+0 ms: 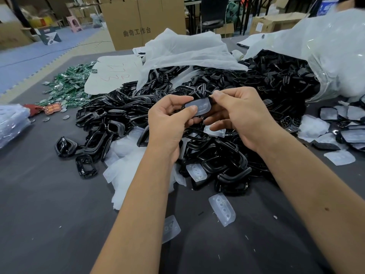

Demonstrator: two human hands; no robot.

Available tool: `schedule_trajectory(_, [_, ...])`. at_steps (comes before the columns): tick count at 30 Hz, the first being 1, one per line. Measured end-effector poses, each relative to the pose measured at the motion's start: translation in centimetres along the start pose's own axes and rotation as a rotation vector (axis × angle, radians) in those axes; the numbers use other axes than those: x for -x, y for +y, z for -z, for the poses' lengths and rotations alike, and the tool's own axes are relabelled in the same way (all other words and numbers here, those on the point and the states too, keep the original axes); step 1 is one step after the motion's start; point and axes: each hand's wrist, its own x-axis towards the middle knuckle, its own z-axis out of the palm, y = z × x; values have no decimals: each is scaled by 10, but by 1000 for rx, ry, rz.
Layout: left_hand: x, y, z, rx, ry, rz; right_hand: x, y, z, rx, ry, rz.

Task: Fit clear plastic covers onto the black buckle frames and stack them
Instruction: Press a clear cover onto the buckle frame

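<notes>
Above the middle of the table, my left hand (169,117) and my right hand (240,117) together grip one black buckle frame (199,94) with a clear plastic cover (200,107) lying on its face. My left thumb presses on the cover's left end. My right fingers pinch the frame's right end. Most of the frame is hidden behind the cover and my fingers. Below my hands spreads a big heap of black frames (118,113). Loose clear covers (222,209) lie on the dark table near me.
Open plastic bags (325,46) spill more black frames at the back right. Fitted pieces lie in a group at the right edge (347,123). Green circuit boards (67,86) are scattered at the left. A bag of clear parts (11,121) sits at the far left. Cardboard boxes (138,20) stand behind.
</notes>
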Motion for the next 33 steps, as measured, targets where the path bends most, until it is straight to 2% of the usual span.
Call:
schedule_trajectory(6, [2,2,-1,-22,-54,5,-4,8,2,106,66,86])
schedule_trajectory(15, [3,0,-1,5,-53,-7,-4,8,0,142,73,133])
schedule_trajectory(21, [0,0,3,24,-66,-6,-2,7,0,119,56,122])
schedule_trajectory(27, [-1,-1,2,66,-53,-14,-2,7,-1,123,-37,79])
schedule_trajectory(33, [-3,-1,1,78,-62,-21,-2,8,-1,165,-39,97])
